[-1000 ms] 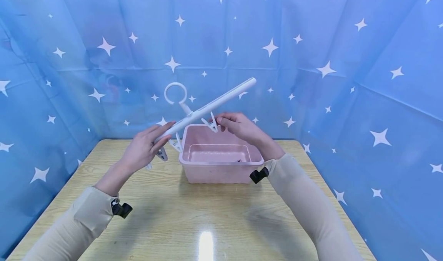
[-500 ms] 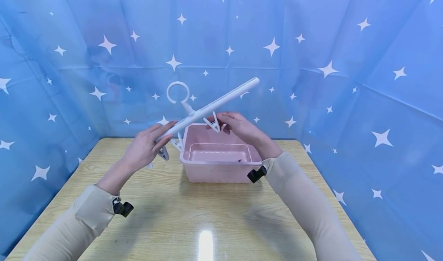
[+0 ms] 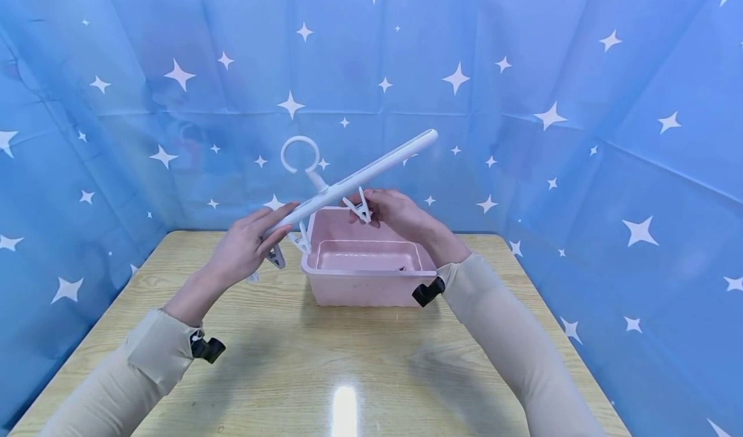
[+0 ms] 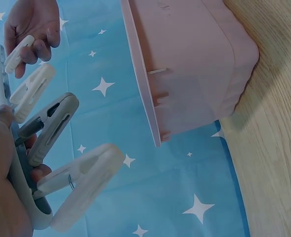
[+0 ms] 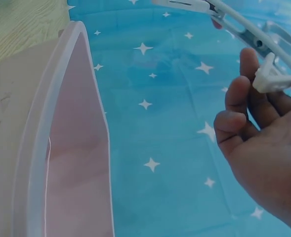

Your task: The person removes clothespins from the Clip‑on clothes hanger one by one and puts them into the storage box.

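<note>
My left hand (image 3: 239,249) grips one end of a white clip hanger (image 3: 380,164), its round hook pointing up and its bar slanting up to the right. Below the bar near that hand hang a white clip (image 4: 88,185), a grey clip (image 4: 56,129) and another white clip (image 4: 35,91), as the left wrist view shows. Between thumb and fingers, my right hand (image 3: 400,214) pinches a further white clip (image 3: 359,207) just under the bar's middle. Whether this clip is joined to the bar I cannot tell. The left palm and part of the bar's end are hidden.
Behind and below the hanger stands a pink plastic bin (image 3: 371,290) on the wooden table (image 3: 348,353), with a small dark bit inside it. A blue curtain (image 3: 406,50) with white stars encloses the table's back and sides.
The right hand and its clip have shifted slightly right and down. Left hand and hanger stay nearly still, apart from a small shift of the whole view.
</note>
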A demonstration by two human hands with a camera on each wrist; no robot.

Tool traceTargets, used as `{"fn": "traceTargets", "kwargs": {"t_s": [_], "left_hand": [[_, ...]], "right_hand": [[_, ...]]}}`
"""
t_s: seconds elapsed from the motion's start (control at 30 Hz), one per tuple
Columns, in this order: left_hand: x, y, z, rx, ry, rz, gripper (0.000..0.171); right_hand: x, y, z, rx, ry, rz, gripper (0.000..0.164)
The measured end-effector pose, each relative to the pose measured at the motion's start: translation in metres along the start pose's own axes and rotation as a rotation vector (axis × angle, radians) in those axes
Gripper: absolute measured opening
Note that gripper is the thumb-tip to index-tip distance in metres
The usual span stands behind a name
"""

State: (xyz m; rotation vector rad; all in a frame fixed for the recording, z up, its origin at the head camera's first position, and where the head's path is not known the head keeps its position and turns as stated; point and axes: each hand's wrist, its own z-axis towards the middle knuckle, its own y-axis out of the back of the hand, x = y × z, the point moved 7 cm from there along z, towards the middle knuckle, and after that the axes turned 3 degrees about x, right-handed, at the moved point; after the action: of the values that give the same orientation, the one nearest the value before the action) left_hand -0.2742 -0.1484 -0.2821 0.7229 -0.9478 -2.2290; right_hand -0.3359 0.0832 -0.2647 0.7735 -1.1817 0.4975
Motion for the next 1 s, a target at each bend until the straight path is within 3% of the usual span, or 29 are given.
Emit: {"fn": "traceTargets", "kwargs": {"t_s": [0.2, 0.5, 1.0], "left_hand": [[-0.0018, 0.0009, -0.0004, -0.015, -0.015, -0.003, 0.046], [-0.0023, 0.0018, -0.0004, -0.02, -0.017, -0.005, 0.046], [0.0016, 0.0024, -0.0023, -0.025, -0.016, -0.014, 0.045]], "right_hand": [[0.0026, -0.0056, -0.0005, 0.053, 0.023, 0.062, 0.055], [0.0007, -0.0076, 0.002, 0.033, -0.013, 0.157, 0.046], [-0.0028, -0.0035, 0.0032, 0.014, 0.02, 0.147, 0.046]]}}
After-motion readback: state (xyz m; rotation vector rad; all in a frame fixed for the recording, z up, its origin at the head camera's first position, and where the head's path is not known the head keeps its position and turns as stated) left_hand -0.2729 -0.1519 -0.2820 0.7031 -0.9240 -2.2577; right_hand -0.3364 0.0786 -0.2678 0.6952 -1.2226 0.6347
